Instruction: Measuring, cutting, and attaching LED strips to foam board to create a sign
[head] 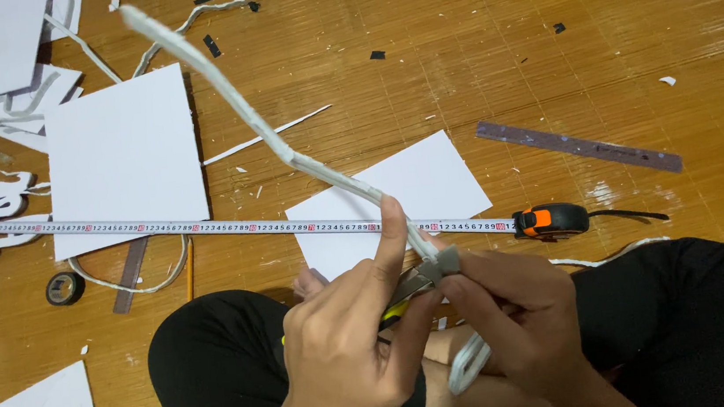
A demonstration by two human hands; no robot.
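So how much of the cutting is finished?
Looks partly done. Already cut: curly white foam pieces and thin white offcut strips lie on the wooden floor. In hand: the left hand and right hand are working on a long bent white foam strip. Left: the square white foam sheet looks uncut.

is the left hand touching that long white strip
Touching. The head view shows the left hand with its index finger laid along the long white strip near its lower end, where the right hand also pinches it.
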